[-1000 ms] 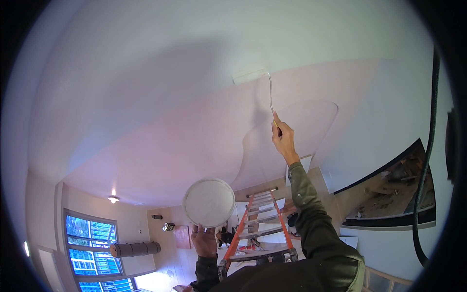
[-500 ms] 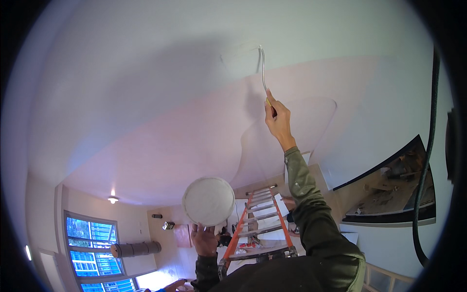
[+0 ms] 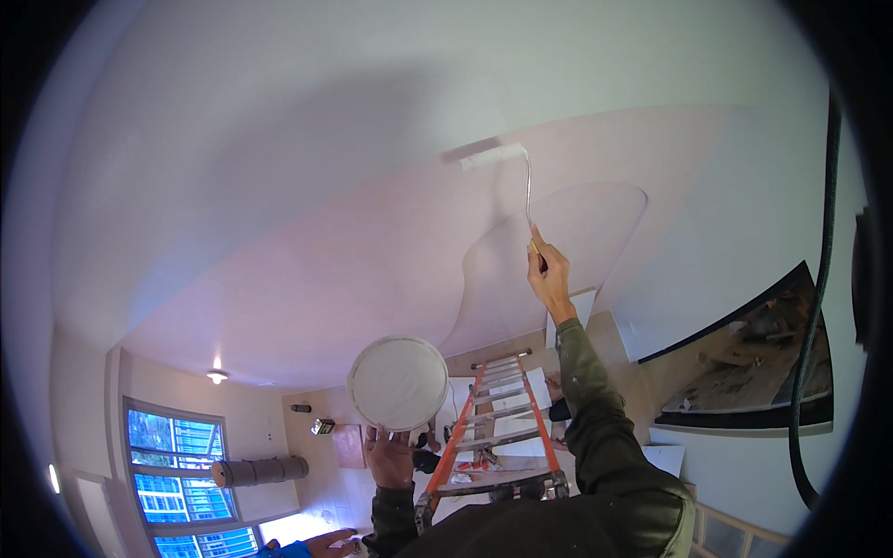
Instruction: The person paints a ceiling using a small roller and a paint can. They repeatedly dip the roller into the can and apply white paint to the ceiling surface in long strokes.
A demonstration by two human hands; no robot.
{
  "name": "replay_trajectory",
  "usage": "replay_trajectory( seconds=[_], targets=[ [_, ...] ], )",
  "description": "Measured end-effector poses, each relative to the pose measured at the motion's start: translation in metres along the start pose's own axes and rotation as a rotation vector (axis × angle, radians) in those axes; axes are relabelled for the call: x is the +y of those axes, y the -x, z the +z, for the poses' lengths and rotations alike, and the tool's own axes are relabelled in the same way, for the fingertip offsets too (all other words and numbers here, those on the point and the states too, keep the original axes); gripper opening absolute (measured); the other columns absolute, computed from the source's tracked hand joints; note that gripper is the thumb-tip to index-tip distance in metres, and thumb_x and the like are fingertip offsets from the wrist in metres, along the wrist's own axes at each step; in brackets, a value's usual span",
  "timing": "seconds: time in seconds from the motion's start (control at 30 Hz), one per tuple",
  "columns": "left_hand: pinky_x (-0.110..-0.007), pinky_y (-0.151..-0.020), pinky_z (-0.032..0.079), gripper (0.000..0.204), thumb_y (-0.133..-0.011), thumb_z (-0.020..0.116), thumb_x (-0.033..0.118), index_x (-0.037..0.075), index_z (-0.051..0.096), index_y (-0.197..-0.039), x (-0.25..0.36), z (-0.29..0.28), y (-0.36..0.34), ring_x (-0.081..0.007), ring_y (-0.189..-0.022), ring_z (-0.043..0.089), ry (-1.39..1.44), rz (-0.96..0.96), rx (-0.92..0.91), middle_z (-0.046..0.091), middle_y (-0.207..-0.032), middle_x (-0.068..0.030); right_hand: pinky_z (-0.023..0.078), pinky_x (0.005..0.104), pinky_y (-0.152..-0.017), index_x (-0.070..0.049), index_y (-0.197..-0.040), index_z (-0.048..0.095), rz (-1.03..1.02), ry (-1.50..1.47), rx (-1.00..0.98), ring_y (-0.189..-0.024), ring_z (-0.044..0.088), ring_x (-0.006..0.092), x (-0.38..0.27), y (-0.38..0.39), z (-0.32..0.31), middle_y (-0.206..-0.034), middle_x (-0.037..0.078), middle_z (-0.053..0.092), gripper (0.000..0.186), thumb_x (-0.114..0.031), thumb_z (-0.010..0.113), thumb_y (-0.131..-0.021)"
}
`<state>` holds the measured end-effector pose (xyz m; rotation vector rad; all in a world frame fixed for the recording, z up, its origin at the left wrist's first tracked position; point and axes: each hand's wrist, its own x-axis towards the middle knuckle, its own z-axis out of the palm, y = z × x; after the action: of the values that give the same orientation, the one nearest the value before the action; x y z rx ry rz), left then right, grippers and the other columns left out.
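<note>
My right hand [image 3: 549,279] is closed round the yellow handle of a paint roller, whose bent metal rod reaches up to a white roller head [image 3: 491,157] on the painted surface [image 3: 372,260], near the border between white and pink. A raised curved shape shows in the pink part below the roller. My left hand [image 3: 391,460] grips the lower rim of a round off-white container [image 3: 396,381] with a pale top. An orange ladder [image 3: 549,446] extends downward between my arms.
Windows [image 3: 177,437] and a long roll [image 3: 259,472] are at lower left, with another person's blue-sleeved arm [image 3: 288,547] at the bottom. A glowing lamp [image 3: 217,376] is mounted nearby. A dark-framed reflective panel [image 3: 744,372] and black hose [image 3: 819,288] are at right.
The roller and my right hand rose, then came back down, now slightly lower and farther right than at first. My left hand barely moved. The blue-sleeved arm shows more at lower left.
</note>
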<state>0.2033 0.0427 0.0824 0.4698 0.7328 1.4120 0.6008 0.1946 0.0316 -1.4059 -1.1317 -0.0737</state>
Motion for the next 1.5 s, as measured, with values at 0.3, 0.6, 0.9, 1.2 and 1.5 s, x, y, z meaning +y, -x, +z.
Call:
replay_trajectory(
  seconds=[0.3,0.6,0.9,1.2,1.5],
  targets=[
    [-0.044,-0.097,0.054,0.035,-0.095,0.058,0.004,0.002,0.052,-0.129,-0.004,-0.002,-0.001,-0.0294,-0.113,0.063,-0.021,0.008,0.03,0.06,-0.128,-0.0147,0.038,0.03,-0.052,-0.006,-0.135,0.061,-0.004,-0.002,-0.006,-0.054,0.039,0.014,-0.011,-0.02,0.005,-0.063,0.006,0.045,0.042,-0.002,0.062,-0.093],
    [-0.043,-0.095,0.055,0.034,-0.096,0.058,0.005,0.003,0.053,-0.129,-0.002,-0.004,-0.002,-0.0289,-0.113,0.063,-0.028,0.013,0.054,0.061,-0.127,-0.0146,0.036,0.0282,-0.052,-0.005,-0.135,0.06,-0.102,-0.037,0.045,-0.055,0.037,0.0126,-0.033,-0.071,0.011,-0.064,0.005,0.044,0.041,-0.003,0.062,-0.094],
    [-0.042,-0.094,0.055,0.029,-0.096,0.058,0.005,0.004,0.056,-0.125,-0.001,-0.001,-0.001,-0.0276,-0.11,0.064,-0.011,-0.001,0.061,0.063,-0.124,-0.0128,0.037,0.0268,-0.053,-0.005,-0.135,0.06,-0.058,-0.059,0.036,-0.056,0.037,0.0112,-0.039,-0.071,0.009,-0.065,0.004,0.046,0.041,-0.003,0.061,-0.094],
    [-0.042,-0.094,0.055,0.019,-0.097,0.058,0.006,0.005,0.06,-0.116,-0.003,-0.009,-0.007,-0.0279,-0.109,0.064,0.001,-0.03,0.035,0.064,-0.12,-0.0116,0.038,0.0267,-0.055,-0.005,-0.136,0.059,-0.091,0.006,0.036,-0.058,0.038,0.0112,-0.062,-0.092,-0.002,-0.067,0.005,0.049,0.041,-0.004,0.06,-0.095],
    [-0.04,-0.098,0.052,0.023,-0.094,0.06,0.006,0.005,0.057,-0.117,0.001,-0.011,-0.006,-0.0251,-0.113,0.061,0.05,-0.005,0.007,0.062,-0.123,-0.01,0.038,0.026,-0.055,-0.004,-0.136,0.059,-0.151,-0.065,0.109,-0.057,0.036,0.0108,-0.141,-0.187,-0.006,-0.063,0.003,0.04,0.039,-0.007,0.058,-0.097]
  ],
)
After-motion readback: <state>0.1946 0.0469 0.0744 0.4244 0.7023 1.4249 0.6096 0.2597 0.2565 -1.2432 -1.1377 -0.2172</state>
